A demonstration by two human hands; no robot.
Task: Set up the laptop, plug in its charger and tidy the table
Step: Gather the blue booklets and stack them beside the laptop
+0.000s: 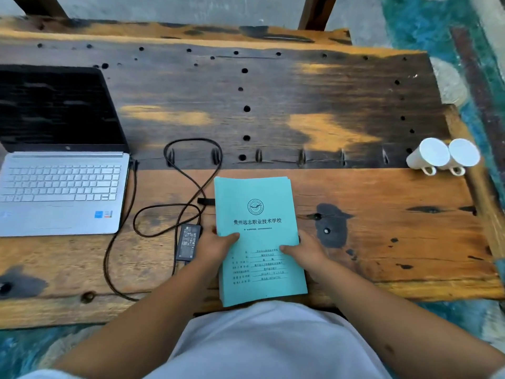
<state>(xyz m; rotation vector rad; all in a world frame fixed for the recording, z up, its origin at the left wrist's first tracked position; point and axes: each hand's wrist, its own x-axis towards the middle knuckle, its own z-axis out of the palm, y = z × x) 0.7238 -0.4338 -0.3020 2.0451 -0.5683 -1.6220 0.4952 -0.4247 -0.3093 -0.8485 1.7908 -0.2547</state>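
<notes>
A stack of teal booklets (257,209) lies at the table's near edge, in front of me. My left hand (216,246) grips its left side with the thumb on the cover. My right hand (303,251) grips its right side the same way. At the left stands a silver laptop (60,192), open, with a dark screen. Its black charger brick (188,242) lies just left of my left hand. The black cable (191,170) loops across the wood to the laptop's right side.
Two white mugs (442,155) lie on their sides near the right edge of the worn wooden table (382,228). A blue-green rug (442,36) covers the floor around it. My white-clothed lap is right under the near edge.
</notes>
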